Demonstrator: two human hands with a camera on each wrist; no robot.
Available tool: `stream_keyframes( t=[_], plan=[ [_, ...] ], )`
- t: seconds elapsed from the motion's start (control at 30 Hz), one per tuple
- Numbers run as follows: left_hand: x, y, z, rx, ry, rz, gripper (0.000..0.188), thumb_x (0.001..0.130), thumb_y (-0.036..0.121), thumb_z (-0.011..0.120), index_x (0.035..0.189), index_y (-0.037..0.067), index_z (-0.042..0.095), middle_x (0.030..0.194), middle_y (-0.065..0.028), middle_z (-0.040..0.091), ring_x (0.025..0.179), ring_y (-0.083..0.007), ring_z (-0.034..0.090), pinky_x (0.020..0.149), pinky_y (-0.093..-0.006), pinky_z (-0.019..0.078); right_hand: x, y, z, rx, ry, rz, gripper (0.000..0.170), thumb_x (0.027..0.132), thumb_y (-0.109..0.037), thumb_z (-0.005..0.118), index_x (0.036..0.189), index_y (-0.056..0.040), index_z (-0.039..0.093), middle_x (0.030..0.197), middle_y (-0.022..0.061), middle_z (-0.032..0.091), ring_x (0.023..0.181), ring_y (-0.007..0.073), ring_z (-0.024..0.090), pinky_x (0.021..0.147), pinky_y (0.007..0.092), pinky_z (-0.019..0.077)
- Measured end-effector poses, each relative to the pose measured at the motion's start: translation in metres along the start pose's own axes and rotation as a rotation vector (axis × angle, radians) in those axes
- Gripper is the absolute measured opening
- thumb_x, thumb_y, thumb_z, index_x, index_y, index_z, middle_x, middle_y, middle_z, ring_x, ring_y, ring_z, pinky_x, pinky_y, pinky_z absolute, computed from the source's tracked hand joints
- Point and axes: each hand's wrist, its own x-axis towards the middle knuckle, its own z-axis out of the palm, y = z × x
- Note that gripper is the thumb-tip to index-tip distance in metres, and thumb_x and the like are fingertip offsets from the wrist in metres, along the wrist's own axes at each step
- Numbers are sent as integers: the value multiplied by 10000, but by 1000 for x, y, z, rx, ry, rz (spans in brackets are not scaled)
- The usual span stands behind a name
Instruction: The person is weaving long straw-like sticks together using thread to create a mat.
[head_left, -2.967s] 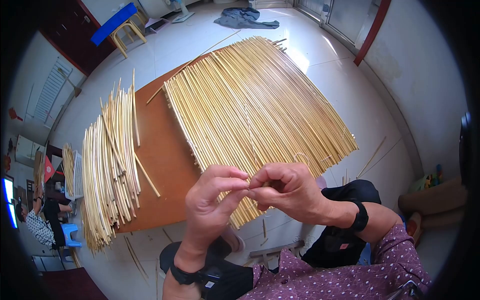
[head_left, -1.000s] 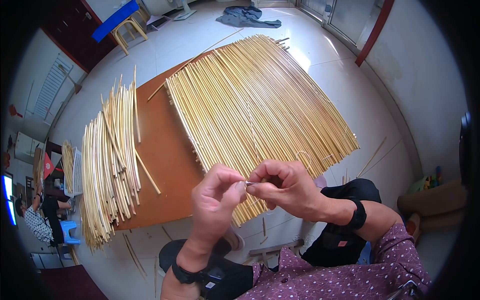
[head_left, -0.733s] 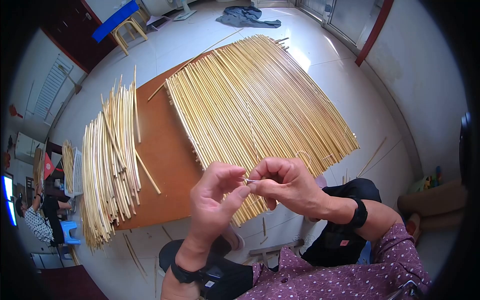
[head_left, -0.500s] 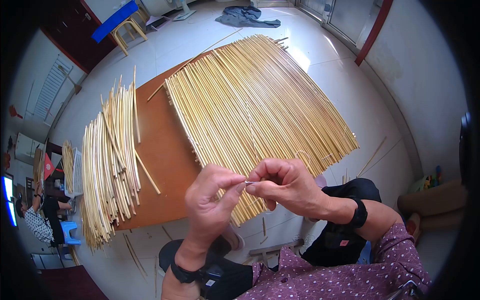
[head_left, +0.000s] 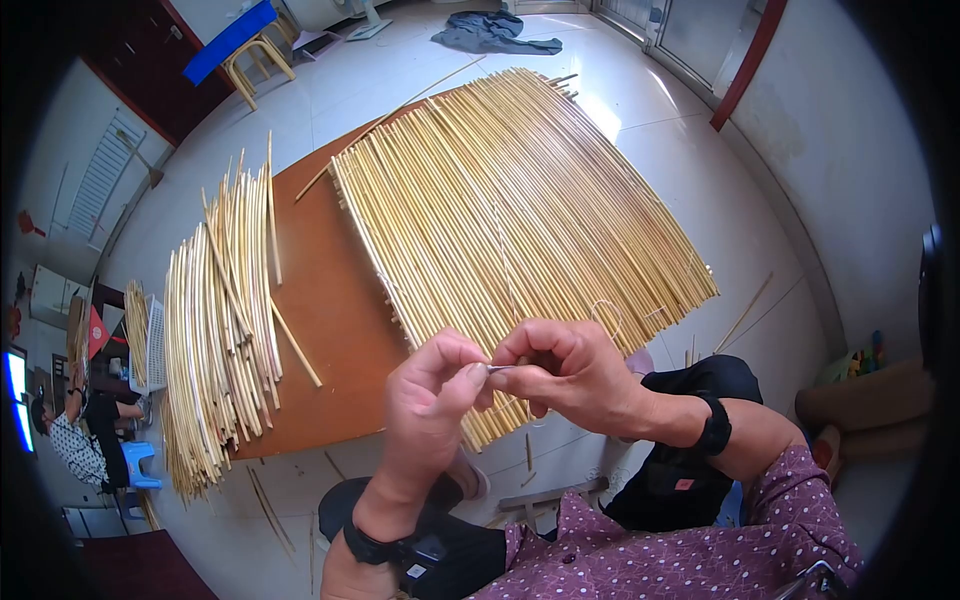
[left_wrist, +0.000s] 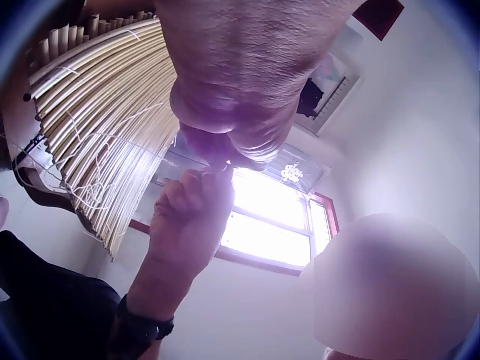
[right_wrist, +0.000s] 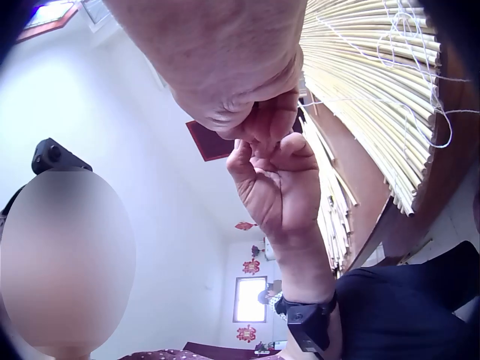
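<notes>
Both hands meet over the near edge of a mat of straight pale sticks (head_left: 520, 200). My left hand (head_left: 430, 390) pinches a thin white string (head_left: 494, 368) between thumb and forefinger. My right hand (head_left: 580, 378) pinches the same string just beside it, its other fingers curled in. Only a short piece of string shows between the fingertips. Another length of string (head_left: 505, 262) lies up the middle of the mat, and a loose loop (head_left: 607, 320) rests right of the right hand. In the right wrist view, loose string (right_wrist: 448, 133) hangs off the mat's edge.
The mat lies on a brown table (head_left: 315, 330). A pile of loose sticks (head_left: 220, 330) lies on its left side. Crumpled dark cloth (head_left: 495, 35) is on the floor beyond. At far left another person (head_left: 85, 450) sits on a blue stool (head_left: 143, 468).
The left thumb and forefinger parted, closed on the string again, and now the thumb has rolled up along it. The right hand stays almost in place. The mat has not moved.
</notes>
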Motion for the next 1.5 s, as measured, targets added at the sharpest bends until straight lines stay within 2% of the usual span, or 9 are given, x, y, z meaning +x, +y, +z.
stream_keyframes(
  t=[0.17, 0.33, 0.57, 0.83, 0.93, 1.13, 1.2, 1.27, 1.5],
  plan=[
    [0, -1, 1, -250, 10, -192, 115, 871, 125, 597, 910, 17, 589, 783, -23, 573, 640, -80, 542, 584, -219, 447, 0, 2, 2, -173, 36, -169, 90, 885, -91, 631, 904, -3, 639, 663, 1, 627, 545, 31, 560, 463, 175, 419],
    [-1, 2, 3, -184, 65, -116, 143, 857, 136, 653, 931, 27, 599, 827, -24, 579, 679, -89, 550, 612, -215, 455, 3, 0, -1, 149, -51, 38, 111, 898, -118, 653, 892, -13, 620, 706, 2, 612, 570, 35, 583, 475, 167, 463],
    [2, -2, -8, 126, -41, 160, 106, 873, 50, 642, 964, 24, 596, 924, -34, 565, 843, -94, 543, 758, -228, 461, 2, 2, 2, 68, -41, 11, 128, 891, -127, 665, 902, -8, 621, 706, 0, 611, 574, 40, 588, 487, 173, 472],
    [8, 6, -22, 640, 139, 378, 60, 936, 64, 546, 958, 9, 543, 974, -79, 554, 882, -126, 555, 839, -268, 438, 4, 2, -5, 88, 78, -28, 106, 903, -100, 618, 879, 1, 634, 610, -44, 525, 539, 8, 475, 459, 172, 359],
    [9, 14, -30, 318, 238, 305, 82, 949, 87, 528, 961, 6, 534, 992, -92, 560, 877, -134, 569, 843, -273, 451, 1, -4, -8, 203, 63, 22, 99, 899, -91, 616, 865, 0, 635, 599, -53, 512, 534, 1, 468, 458, 168, 357],
    [1, 13, -13, 82, -170, -146, 101, 935, 110, 557, 924, 13, 582, 1107, -142, 617, 897, -190, 633, 825, -323, 503, -4, -11, -11, 216, 10, -25, 61, 897, -40, 607, 883, 17, 624, 644, 3, 574, 491, 42, 487, 438, 186, 388],
    [-1, 11, -6, 153, -530, -430, 99, 928, 122, 564, 910, 28, 589, 983, -59, 651, 891, -96, 581, 813, -260, 472, -6, -14, -12, 183, 1, -73, 55, 887, -35, 615, 868, 13, 632, 655, 16, 590, 497, 57, 501, 447, 199, 399],
    [-3, 2, -4, 88, -639, -434, 94, 922, 116, 573, 911, 24, 592, 961, -43, 651, 882, -90, 579, 806, -255, 471, -10, -17, -14, 152, -7, -122, 50, 878, -30, 622, 853, 9, 640, 666, 29, 607, 504, 71, 514, 457, 211, 410],
    [0, 6, -10, -3, -945, -482, 91, 910, 81, 584, 933, -5, 605, 908, -41, 631, 868, -121, 589, 782, -263, 475, -25, -44, -9, 370, -640, -781, 158, 883, -51, 628, 783, 70, 647, 713, 149, 594, 535, 248, 571, 458, 313, 448]
  ],
)
